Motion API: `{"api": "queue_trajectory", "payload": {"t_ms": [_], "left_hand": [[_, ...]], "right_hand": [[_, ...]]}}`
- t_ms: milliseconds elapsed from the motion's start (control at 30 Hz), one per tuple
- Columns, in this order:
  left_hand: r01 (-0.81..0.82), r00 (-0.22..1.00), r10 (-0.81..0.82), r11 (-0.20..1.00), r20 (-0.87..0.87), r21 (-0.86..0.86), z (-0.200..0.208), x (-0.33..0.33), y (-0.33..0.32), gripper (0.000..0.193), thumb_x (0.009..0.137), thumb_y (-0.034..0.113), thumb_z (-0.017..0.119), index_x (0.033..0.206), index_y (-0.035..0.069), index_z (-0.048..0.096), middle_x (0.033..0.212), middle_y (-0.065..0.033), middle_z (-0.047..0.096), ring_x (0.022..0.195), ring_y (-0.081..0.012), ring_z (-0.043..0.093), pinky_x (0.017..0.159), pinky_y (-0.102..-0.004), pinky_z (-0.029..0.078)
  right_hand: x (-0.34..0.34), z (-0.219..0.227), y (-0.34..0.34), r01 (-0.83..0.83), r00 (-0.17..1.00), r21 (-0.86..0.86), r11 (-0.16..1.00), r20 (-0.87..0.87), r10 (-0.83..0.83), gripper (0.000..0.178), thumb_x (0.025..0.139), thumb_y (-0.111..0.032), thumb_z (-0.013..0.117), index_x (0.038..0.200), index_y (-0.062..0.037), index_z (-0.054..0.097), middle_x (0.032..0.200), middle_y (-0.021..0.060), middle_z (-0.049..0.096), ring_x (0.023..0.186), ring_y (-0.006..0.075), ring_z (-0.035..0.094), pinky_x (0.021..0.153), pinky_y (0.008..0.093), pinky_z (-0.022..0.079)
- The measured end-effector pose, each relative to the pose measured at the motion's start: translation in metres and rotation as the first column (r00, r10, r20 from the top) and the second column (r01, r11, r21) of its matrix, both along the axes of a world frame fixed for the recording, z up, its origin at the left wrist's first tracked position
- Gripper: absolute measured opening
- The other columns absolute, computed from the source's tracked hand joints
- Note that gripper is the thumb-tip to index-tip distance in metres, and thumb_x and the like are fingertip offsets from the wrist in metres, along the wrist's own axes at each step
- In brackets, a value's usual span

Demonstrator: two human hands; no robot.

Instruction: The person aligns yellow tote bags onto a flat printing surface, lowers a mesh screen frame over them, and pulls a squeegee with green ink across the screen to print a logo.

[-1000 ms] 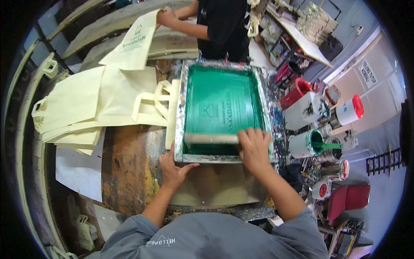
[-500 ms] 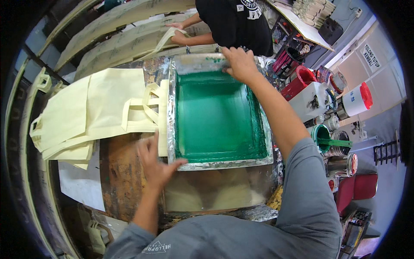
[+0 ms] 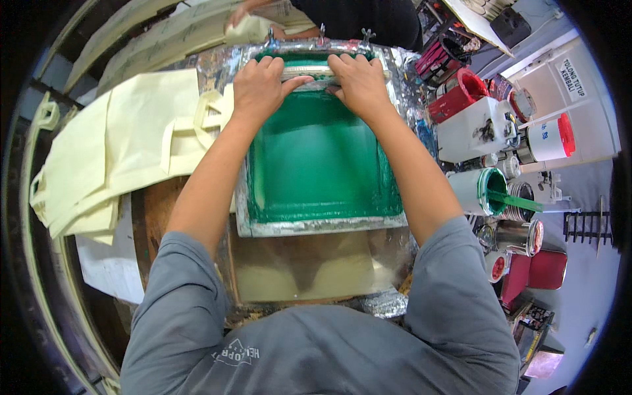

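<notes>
Left hand [image 3: 258, 91] and right hand [image 3: 361, 87], both gripping the squeegee [image 3: 309, 71], which lies at the twelve o'clock end of the screen frame [image 3: 322, 228]; its long axis runs nine to three, each hand nearer its own end, green ink [image 3: 316, 158] spreading toward six.

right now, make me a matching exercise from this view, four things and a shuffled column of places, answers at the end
1. long pale squeegee bar
2. cream fabric bags
3. rectangular green-inked screen frame
4. white round bucket with green stick

A. right of the frame
B. beneath the bar
C. in the left hand and right hand
D. left of the frame

Pairs: 1-C, 2-D, 3-B, 4-A
</notes>
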State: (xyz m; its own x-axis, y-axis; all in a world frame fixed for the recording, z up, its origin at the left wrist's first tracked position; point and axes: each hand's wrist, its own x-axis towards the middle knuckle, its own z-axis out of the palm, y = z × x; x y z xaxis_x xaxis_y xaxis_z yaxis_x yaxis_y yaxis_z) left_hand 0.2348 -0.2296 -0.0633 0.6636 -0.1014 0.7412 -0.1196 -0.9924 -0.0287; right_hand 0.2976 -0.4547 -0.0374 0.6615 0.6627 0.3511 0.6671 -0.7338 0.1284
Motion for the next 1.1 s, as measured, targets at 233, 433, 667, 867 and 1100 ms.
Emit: {"api": "queue_trajectory", "payload": {"t_ms": [233, 433, 667, 867, 1100], "left_hand": [[-0.025, 0.99, 0.021, 0.999, -0.142, -0.029, 0.006, -0.123, -0.038, 0.061, 0.081, 0.069, 0.076, 0.076, 0.01, 0.062, 0.076, -0.0057, 0.061, 0.068, -0.0265, 0.063, 0.059, -0.0393, 0.052], [-0.011, 0.952, -0.031, 0.991, -0.303, -0.134, 0.024, -0.207, -0.067, 0.06, 0.079, 0.065, 0.081, 0.087, 0.008, 0.065, 0.085, -0.0082, 0.062, 0.081, -0.0293, 0.064, 0.07, -0.0419, 0.052], [-0.118, 0.964, 0.017, 0.923, -0.266, -0.366, 0.004, -0.291, -0.054, 0.104, 0.068, 0.066, 0.09, 0.145, 0.005, 0.059, 0.134, -0.0171, 0.054, 0.127, -0.0392, 0.046, 0.112, -0.0557, 0.034], [-0.32, 0.849, 0.107, 0.883, -0.518, -0.343, -0.027, -0.311, -0.025, 0.089, 0.066, 0.056, 0.096, 0.133, 0.005, 0.07, 0.124, -0.0068, 0.058, 0.116, -0.028, 0.05, 0.101, -0.0518, 0.039], [0.185, 0.974, -0.174, 0.255, 0.143, -0.949, 0.071, -0.252, -0.048, 0.069, 0.089, 0.019, 0.089, 0.147, -0.001, 0.057, 0.12, -0.0076, 0.067, 0.092, -0.0135, 0.059, 0.079, -0.0288, 0.05]], "right_hand": [[-0.118, 0.007, -0.039, -0.042, 0.997, -0.008, 0.999, -0.066, 0.042, 0.054, 0.076, -0.017, 0.085, 0.124, -0.0156, 0.062, 0.11, 0.0046, 0.068, 0.104, 0.0285, 0.064, 0.085, 0.0484, 0.043], [-0.206, 0.021, -0.068, -0.024, 0.984, -0.015, 1.0, -0.178, 0.021, 0.056, 0.075, -0.019, 0.088, 0.123, -0.0154, 0.061, 0.107, 0.0054, 0.067, 0.103, 0.0281, 0.064, 0.084, 0.0474, 0.042], [-0.224, 0.017, -0.071, -0.027, 0.99, 0.061, 0.998, -0.133, 0.035, 0.047, 0.082, -0.035, 0.086, 0.115, -0.0131, 0.061, 0.105, 0.0077, 0.063, 0.103, 0.0291, 0.06, 0.088, 0.0478, 0.041], [-0.25, 0.018, -0.081, -0.015, 0.985, 0.204, 0.979, -0.163, 0.049, 0.049, 0.088, -0.049, 0.078, 0.112, -0.0084, 0.065, 0.102, 0.0094, 0.058, 0.098, 0.031, 0.054, 0.094, 0.051, 0.037], [-0.198, 0.125, -0.07, -0.062, 0.986, 0.236, 0.97, 0.163, 0.023, 0.046, 0.081, -0.053, 0.079, 0.099, -0.0127, 0.066, 0.096, 0.0101, 0.06, 0.096, 0.0316, 0.058, 0.087, 0.0512, 0.038]]}}
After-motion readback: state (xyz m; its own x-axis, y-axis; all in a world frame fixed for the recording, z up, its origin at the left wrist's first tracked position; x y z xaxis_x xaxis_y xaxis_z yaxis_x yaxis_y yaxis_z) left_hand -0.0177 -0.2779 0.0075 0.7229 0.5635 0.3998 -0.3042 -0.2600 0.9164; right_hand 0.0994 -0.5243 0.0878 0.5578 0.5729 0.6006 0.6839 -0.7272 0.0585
